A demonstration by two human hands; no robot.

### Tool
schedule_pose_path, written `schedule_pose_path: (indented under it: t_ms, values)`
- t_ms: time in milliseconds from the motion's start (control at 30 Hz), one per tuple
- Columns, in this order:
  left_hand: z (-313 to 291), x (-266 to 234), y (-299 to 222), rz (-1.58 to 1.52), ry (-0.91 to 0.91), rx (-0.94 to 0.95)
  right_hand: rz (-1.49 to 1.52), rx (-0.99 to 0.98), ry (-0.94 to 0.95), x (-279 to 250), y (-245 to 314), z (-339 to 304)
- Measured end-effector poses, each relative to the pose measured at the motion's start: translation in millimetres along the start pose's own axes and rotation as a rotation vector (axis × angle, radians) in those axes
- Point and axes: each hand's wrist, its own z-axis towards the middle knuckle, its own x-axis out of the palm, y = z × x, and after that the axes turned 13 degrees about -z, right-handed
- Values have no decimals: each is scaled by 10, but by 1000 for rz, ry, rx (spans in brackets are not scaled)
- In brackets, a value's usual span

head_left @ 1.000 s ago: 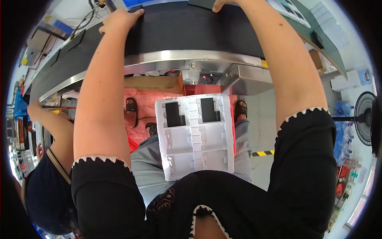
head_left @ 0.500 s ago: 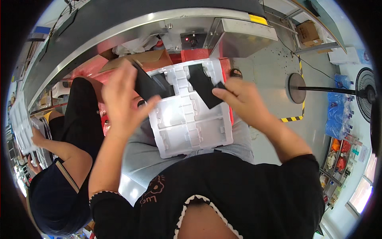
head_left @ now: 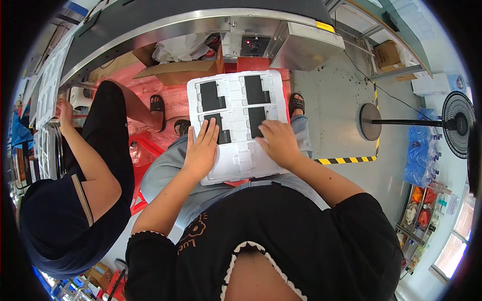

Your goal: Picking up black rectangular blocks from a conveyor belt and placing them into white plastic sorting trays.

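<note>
A white moulded plastic tray (head_left: 228, 163) rests across my lap. Flat black rectangular pieces with a notched corner sit in its compartments: one at the far left (head_left: 211, 96), one at the far right (head_left: 257, 90). My left hand (head_left: 202, 150) lies with straight fingers on the black piece in the middle-left compartment (head_left: 225, 135), covering part of it. With bent fingers and thumb, my right hand (head_left: 278, 143) grips the lower right edge of the black piece in the middle-right compartment (head_left: 256, 118). The tray's near row holds no black pieces.
A metal-edged bench with a dark top (head_left: 201, 25) runs in front, a metal box (head_left: 307, 46) below it. Under it stands an open cardboard box (head_left: 188, 74). A co-worker (head_left: 65, 215) at the left handles white trays (head_left: 47, 95). A standing fan (head_left: 457, 120) is at the right.
Both hands have come down onto the tray. Black pieces that hung at an angle near the hands now lie flat in compartments. The co-worker's tray has moved up and away.
</note>
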Motion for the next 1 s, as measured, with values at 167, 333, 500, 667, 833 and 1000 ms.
schedule_pose_path:
  t_ms: [167,333,500,667,833,1000]
  values:
    - [20,15,-120,46,-50,-94,-243,-123,-46,113,135,-277]
    - [73,-121,-145,-87,-130,-163,-53,-279,763,-572,156,432]
    - [492,-1089,154,-330,-728,33,387,-318,-321,-1547,-144,1388]
    - [1110,-2128,629,-304,-1137,51,263,-196,-775,-2201,-396,2720]
    - [1908,-2619,1571,-26,-1200,-204,-75,-109,-528,-2205,-670,3502]
    - [2533,-2952,1983,200,-1004,-660,-213,38,42,-2564,-842,3868]
